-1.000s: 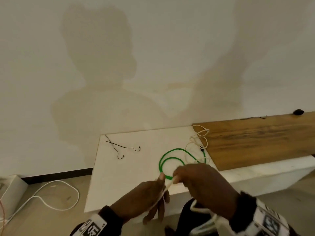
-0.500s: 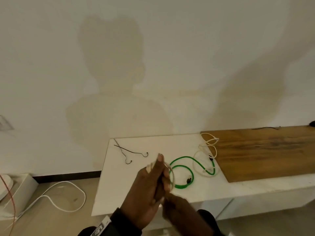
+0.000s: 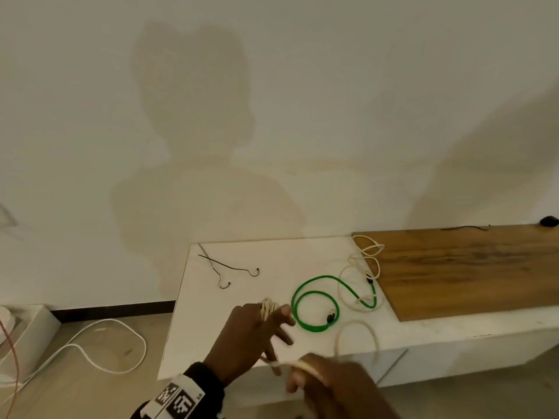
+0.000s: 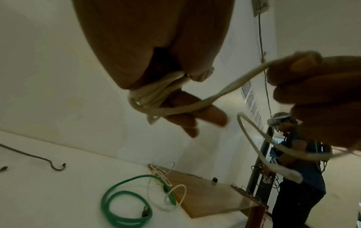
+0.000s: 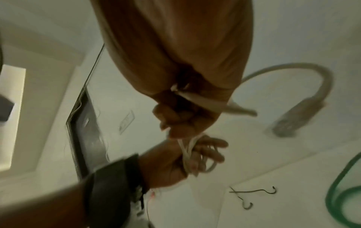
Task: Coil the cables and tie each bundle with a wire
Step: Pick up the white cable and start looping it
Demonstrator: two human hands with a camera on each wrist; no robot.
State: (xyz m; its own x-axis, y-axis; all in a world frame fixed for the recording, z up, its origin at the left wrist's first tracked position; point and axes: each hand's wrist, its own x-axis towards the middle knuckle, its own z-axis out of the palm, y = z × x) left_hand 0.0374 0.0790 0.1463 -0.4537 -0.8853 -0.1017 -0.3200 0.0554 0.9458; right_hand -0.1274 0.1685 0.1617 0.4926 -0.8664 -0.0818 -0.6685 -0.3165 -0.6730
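Observation:
A cream cable [image 3: 268, 307] is wound in several turns round the fingers of my left hand [image 3: 272, 328], which holds the coil [image 4: 156, 95] above the white table's front edge. My right hand [image 3: 302, 379] is lower and to the right and grips the free run of the same cable [image 5: 201, 100]. The loose tail arches up in a loop [image 3: 357, 331], and its plug end [image 5: 293, 120] hangs free. A green cable [image 3: 314, 309] lies loosely looped on the table beside a thin white cable [image 3: 363, 267]. Two dark tie wires [image 3: 230, 267] lie at the back left.
The white table [image 3: 211, 328] meets a wooden board [image 3: 469, 267] on the right, with a dark wire and a small black object at its far edge. A white cord [image 3: 99, 343] trails on the floor at the left. Another person [image 4: 299, 169] stands beyond the table's right end.
My right hand has dropped down and to the right, drawing the cream cable out from the left hand. The left hand now shows more turns of cable round its fingers.

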